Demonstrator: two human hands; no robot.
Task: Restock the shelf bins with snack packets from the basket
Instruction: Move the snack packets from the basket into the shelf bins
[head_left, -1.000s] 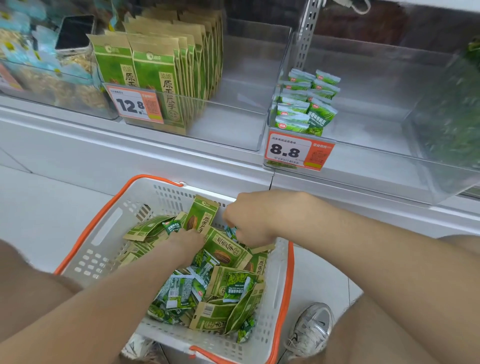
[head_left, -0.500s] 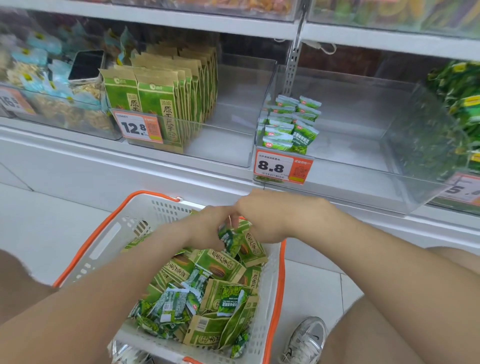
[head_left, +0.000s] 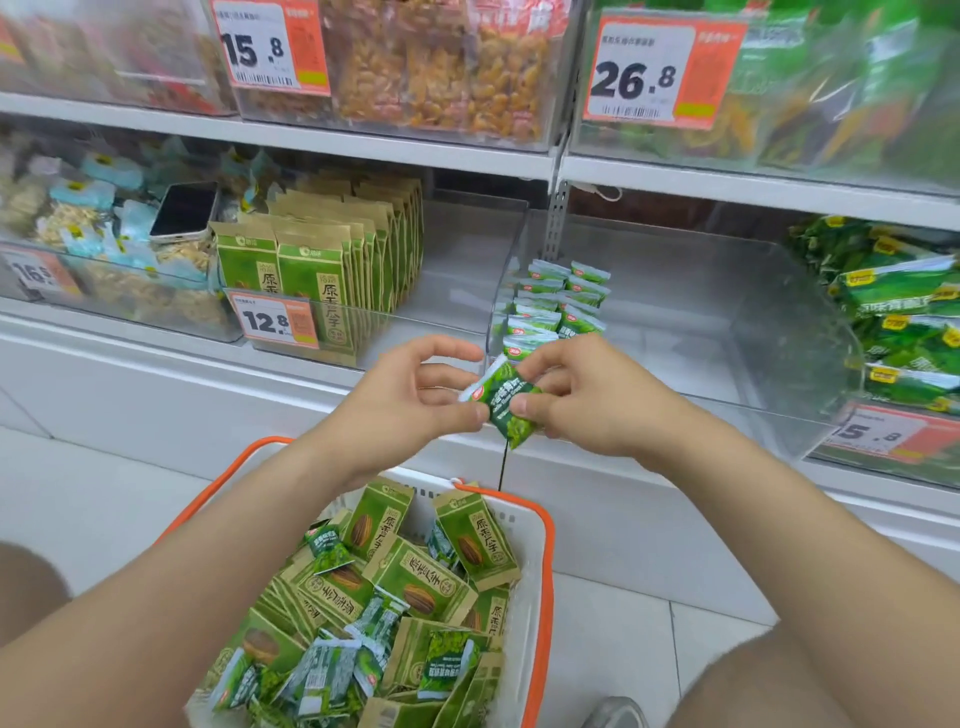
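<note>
Together the left hand (head_left: 410, 397) and right hand (head_left: 589, 397) pinch 1 small green, white-edged packet (head_left: 508, 408).

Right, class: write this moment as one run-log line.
state: packet held near bin | left hand: pinches packet | right hand: pinches packet | bin: part full | basket: packets remain

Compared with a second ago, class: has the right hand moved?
Yes. The right hand has risen out of the basket to the clear bin's front, pinching a small green packet.
</note>
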